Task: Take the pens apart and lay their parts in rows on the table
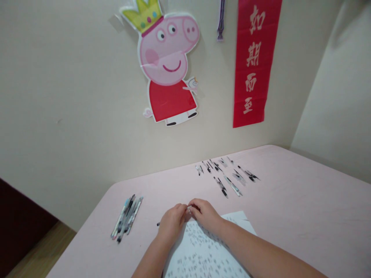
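Observation:
My left hand (173, 221) is closed, and a short dark pen end (158, 224) sticks out at its left side. My right hand (205, 213) is closed too, its fingertips meeting those of the left hand. Between the fingertips shows a small pale pen piece (189, 209), roughly in line with the dark end; most of the pen is hidden by my fingers. Under my hands and forearms lies a white sheet (203, 255) covered in handwriting.
A bundle of several pens (126, 218) lies on the pink-covered table (304, 204) at the left. Toward the wall, pens and pen parts (220, 187) lie in small groups. A cartoon pig cutout (172, 98) and a red banner (255, 65) hang on the wall.

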Demonstrator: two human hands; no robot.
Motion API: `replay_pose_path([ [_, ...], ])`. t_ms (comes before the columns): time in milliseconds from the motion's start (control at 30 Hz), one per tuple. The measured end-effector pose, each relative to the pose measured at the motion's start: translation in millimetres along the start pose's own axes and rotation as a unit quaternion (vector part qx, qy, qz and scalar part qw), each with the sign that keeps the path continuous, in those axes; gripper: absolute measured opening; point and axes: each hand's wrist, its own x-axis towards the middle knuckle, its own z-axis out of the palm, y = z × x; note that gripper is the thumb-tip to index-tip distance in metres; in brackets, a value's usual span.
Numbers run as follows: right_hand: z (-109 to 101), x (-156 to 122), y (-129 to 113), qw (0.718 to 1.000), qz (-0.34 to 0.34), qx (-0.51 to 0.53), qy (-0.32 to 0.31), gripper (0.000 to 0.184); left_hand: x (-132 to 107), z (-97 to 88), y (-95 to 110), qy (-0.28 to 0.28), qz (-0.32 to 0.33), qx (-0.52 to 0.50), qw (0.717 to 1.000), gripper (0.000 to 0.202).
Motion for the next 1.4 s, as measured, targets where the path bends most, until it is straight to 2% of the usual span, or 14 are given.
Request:
replay_pose_path([
  [467,-3,0,-1,1.0,0.014,0.007,0.003,0.018,1,4.4,-8,0.013,-0.006,-0.039,0.999,0.028],
  [667,-6,2,3,0.999,0.029,-0.007,0.027,0.016,0,6.1,-13,0.04,-0.048,-0.013,0.998,0.029],
  [767,-9,3,4,0.997,0.035,-0.048,0.05,0.016,1,6.7,-15,0.056,-0.059,-0.021,0.996,0.023],
  [867,-13,3,3,0.99,0.021,-0.123,0.063,0.015,2,4.8,-15,0.107,-0.03,-0.057,0.992,0.017],
  [1000,-15,4,4,0.982,-0.001,-0.183,0.046,0.014,4,-4.3,-11,0.216,0.005,-0.114,0.97,0.02],
  [1067,-15,4,5,0.98,0.0,-0.196,0.038,0.014,5,-10.3,-8,0.252,0.008,-0.129,0.959,0.022],
  [1200,-15,4,6,0.977,0.009,-0.209,0.034,0.015,6,-18.8,-4,0.282,-0.01,-0.154,0.947,0.029],
  [1267,-15,4,6,0.977,0.012,-0.208,0.039,0.016,7,-18.6,-6,0.285,-0.033,-0.201,0.937,0.032],
  [1333,-15,3,6,0.98,0.008,-0.193,0.047,0.019,8,-15.0,-9,0.287,-0.076,-0.281,0.913,0.035],
  [1400,-15,3,5,0.984,-0.009,-0.168,0.058,0.022,10,-9.3,-14,0.288,-0.131,-0.396,0.862,0.038],
])
